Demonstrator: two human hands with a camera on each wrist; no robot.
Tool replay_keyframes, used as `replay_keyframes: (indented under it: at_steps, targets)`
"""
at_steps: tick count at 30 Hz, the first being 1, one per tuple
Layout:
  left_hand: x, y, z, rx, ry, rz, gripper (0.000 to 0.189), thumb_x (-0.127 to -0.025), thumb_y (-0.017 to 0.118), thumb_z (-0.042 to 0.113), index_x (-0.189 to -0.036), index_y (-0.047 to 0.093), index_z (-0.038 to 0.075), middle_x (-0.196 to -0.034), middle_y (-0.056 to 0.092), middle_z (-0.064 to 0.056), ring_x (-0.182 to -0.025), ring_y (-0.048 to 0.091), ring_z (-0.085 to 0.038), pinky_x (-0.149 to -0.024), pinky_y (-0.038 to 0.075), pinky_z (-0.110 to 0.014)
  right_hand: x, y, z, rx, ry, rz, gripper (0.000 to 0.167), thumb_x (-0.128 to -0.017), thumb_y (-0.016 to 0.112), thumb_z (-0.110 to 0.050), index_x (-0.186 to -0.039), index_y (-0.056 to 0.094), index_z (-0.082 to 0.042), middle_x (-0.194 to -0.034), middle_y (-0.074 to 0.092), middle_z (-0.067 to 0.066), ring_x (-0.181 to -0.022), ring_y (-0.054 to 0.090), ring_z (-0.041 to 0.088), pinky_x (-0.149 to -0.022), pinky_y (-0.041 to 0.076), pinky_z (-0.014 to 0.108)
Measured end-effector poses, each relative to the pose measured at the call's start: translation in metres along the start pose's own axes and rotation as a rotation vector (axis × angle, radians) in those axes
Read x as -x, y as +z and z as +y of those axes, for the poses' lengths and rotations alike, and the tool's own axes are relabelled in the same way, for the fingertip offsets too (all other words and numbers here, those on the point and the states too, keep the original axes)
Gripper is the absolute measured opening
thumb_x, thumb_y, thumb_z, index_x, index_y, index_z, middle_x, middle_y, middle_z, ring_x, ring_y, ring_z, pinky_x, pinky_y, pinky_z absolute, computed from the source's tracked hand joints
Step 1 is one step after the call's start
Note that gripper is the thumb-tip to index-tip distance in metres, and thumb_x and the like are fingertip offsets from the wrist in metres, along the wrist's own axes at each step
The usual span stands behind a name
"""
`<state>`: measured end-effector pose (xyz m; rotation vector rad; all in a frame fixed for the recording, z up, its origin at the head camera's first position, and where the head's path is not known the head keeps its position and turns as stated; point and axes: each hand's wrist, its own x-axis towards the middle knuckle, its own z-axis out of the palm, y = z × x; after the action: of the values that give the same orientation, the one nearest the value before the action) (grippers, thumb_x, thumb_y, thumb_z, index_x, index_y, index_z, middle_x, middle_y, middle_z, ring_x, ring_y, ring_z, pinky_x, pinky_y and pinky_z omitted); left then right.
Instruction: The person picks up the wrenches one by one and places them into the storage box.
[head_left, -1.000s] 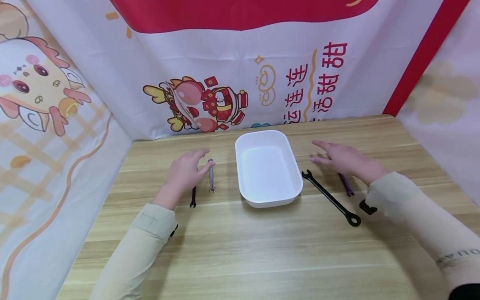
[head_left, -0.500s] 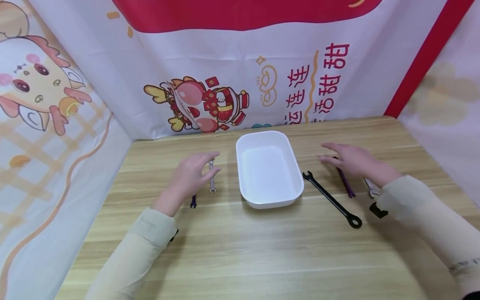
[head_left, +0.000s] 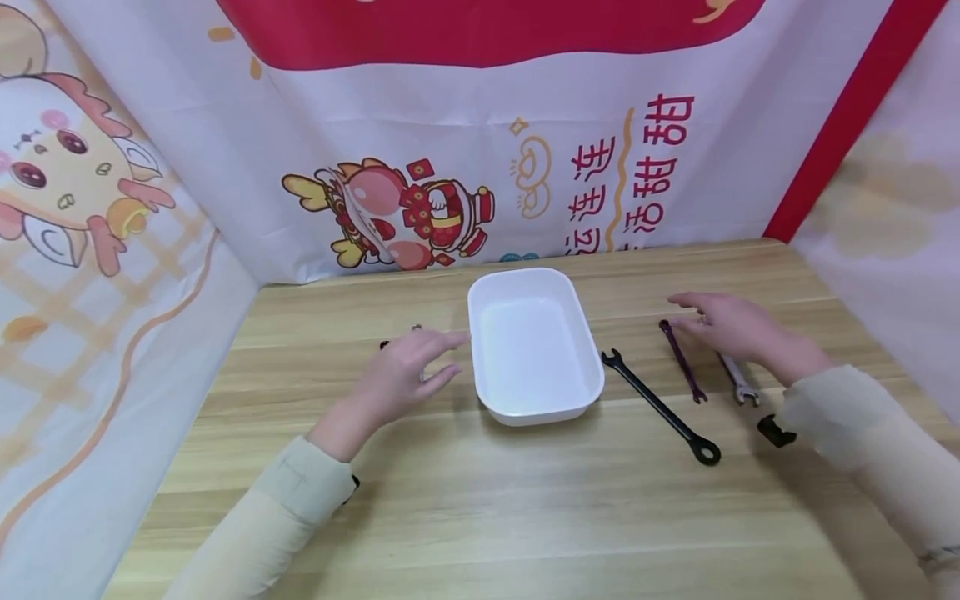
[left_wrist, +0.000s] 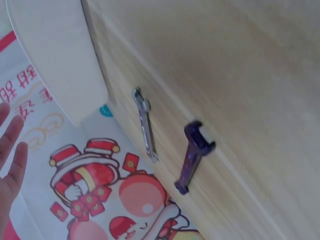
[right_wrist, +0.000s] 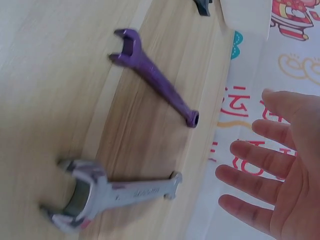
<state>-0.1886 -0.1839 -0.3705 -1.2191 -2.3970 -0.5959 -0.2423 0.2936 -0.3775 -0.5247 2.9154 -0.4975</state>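
My left hand (head_left: 408,375) hovers beside the white plastic tub (head_left: 540,417), its fingers loosely extended and its fingertips right at the tub's left rim in the head view. Below it lie a silver wrench (left_wrist: 145,122) and a dark purple wrench (left_wrist: 192,157), mostly hidden by the hand from the head camera. My right hand (head_left: 738,329), fingers spread, is over a second silver wrench (head_left: 737,379) and near a second purple wrench (head_left: 684,362). Both stand out fully in the right wrist view. Neither hand holds anything.
A long black combination wrench (head_left: 660,407) lies slantwise on the wooden table (head_left: 480,517), between the tub and the purple wrench on the right. Printed cloth walls (head_left: 315,108) stand along the back and sides of the table.
Over the last second my left hand has shifted right and nearer the tub, covering the left wrenches. My right hand has drifted right, uncovering the purple wrench and part of the silver one.
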Motion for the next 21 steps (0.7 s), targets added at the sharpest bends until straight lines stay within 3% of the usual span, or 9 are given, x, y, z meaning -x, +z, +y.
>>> replay_keyframes:
  at_steps: [14,18,21]
  targets:
    - [0.004,0.012,0.012,0.066,0.137,-0.032,0.042,-0.085,0.083,0.007,-0.125,0.070,0.004,-0.114,0.072,-0.009,-0.106,0.068,-0.023,-0.095,0.057,-0.035,0.010,0.001,0.014,-0.026,0.044,0.001,0.052,-0.106,0.058,-0.024,-0.141,0.049,0.014,-0.129,0.058,0.037,-0.112,0.060,0.051,-0.094,0.049,0.066]
    - [0.006,0.019,0.013,0.092,0.174,-0.041,0.039,-0.083,0.085,0.009,-0.120,0.073,0.006,-0.111,0.072,-0.007,-0.106,0.068,-0.022,-0.095,0.057,-0.032,0.011,0.002,0.021,-0.018,0.060,-0.010,0.053,-0.103,0.060,-0.019,-0.138,0.048,0.020,-0.118,0.063,0.036,-0.089,0.066,0.036,-0.077,0.056,0.053]
    - [0.006,0.023,0.014,0.099,0.203,-0.050,0.034,-0.086,0.083,0.012,-0.119,0.074,0.007,-0.111,0.073,-0.006,-0.107,0.067,-0.020,-0.097,0.056,-0.031,0.014,0.004,0.026,-0.001,0.083,-0.024,0.055,-0.101,0.062,-0.017,-0.136,0.046,0.023,-0.111,0.064,0.037,-0.076,0.062,0.026,-0.062,0.053,0.042]
